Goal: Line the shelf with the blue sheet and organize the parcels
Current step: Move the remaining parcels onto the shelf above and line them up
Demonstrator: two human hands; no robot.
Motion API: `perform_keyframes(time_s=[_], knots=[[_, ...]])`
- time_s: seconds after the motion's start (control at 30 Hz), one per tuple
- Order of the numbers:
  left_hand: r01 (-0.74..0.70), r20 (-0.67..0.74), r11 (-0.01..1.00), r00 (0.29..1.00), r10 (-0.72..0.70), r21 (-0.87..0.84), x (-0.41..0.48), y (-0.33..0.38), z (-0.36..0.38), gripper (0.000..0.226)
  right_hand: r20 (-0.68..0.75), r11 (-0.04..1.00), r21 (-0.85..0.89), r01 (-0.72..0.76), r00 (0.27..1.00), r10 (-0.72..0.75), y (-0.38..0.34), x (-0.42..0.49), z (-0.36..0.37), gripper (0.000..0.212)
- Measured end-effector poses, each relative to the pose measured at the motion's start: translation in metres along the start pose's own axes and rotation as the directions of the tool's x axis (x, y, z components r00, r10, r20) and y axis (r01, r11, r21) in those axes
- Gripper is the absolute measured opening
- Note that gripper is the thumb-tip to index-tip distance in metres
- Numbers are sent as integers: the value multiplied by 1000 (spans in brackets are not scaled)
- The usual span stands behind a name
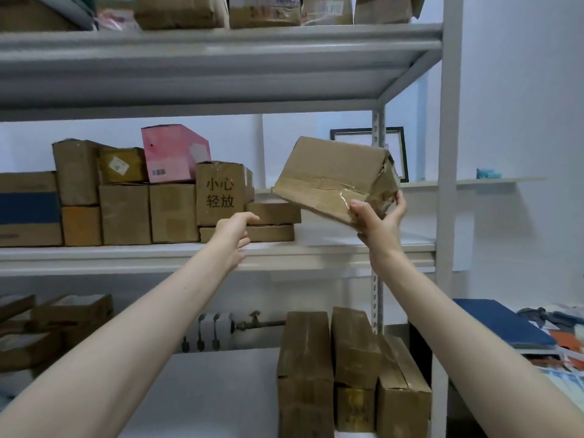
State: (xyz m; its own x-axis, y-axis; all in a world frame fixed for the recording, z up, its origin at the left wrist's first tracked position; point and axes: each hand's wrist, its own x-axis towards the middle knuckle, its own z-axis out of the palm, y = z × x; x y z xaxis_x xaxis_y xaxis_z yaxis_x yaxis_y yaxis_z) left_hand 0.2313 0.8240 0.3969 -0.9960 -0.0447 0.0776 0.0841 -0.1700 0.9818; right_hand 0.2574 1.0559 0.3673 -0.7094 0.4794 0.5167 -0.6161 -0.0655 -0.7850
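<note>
Right of the frame's centre, the right hand (379,224) is gripping a tilted, taped cardboard parcel (331,177) above the middle shelf (347,246). The left hand (235,237) is hovering with fingers relaxed, holding nothing, in front of two flat stacked parcels (275,213).

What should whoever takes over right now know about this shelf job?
Right hand grips a tilted box above the bare right end of the middle shelf.
Left hand open, reaching toward the stacked boxes.
Blue sheet lies off to the right, not on the shelf.
Done: boxes stacked at left.
Left to do: place the held box, lining, lower boxes.
</note>
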Motion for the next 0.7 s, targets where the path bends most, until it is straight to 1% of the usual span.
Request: perform_keyframes(time_s=[0.1,0.17,0.23,0.3,0.33,0.37,0.4,0.47,0.53,0.6,0.63,0.7], knots=[[-56,-17,997,998,57,52,16,3,0,43,-72,986,-107,125,989,-133,-4,19,25,126],[-89,-10,992,996,91,90,27,7,-1,40,-93,957,-220,187,973,-212,-5,33,45,120],[-115,-5,989,993,116,96,40,15,-7,36,-83,915,-314,253,953,-291,-3,47,73,119],[-140,21,986,990,139,95,54,25,-13,23,-68,873,-378,307,932,-357,1,63,100,119],[-165,29,981,986,163,105,59,30,-16,14,-59,857,-405,320,926,-374,3,71,113,119],[-203,30,971,979,201,129,66,33,-19,10,-55,842,-428,328,921,-386,7,78,126,118],[-262,32,951,965,260,166,78,38,-25,12,-48,830,-447,332,918,-393,11,88,142,119],[-326,41,915,945,325,238,88,40,-29,22,-27,789,-544,285,934,-356,20,95,159,122],[-360,51,895,932,360,263,100,40,-35,26,8,685,-700,205,960,-279,36,100,176,124],[-358,56,896,933,356,262,111,37,-39,26,37,537,-831,149,976,-214,53,103,187,128],[-355,60,896,934,352,266,116,36,-40,26,45,483,-863,145,976,-213,59,104,190,130],[-352,65,895,935,348,273,123,33,-39,27,70,419,-893,165,970,-232,68,108,193,133]])
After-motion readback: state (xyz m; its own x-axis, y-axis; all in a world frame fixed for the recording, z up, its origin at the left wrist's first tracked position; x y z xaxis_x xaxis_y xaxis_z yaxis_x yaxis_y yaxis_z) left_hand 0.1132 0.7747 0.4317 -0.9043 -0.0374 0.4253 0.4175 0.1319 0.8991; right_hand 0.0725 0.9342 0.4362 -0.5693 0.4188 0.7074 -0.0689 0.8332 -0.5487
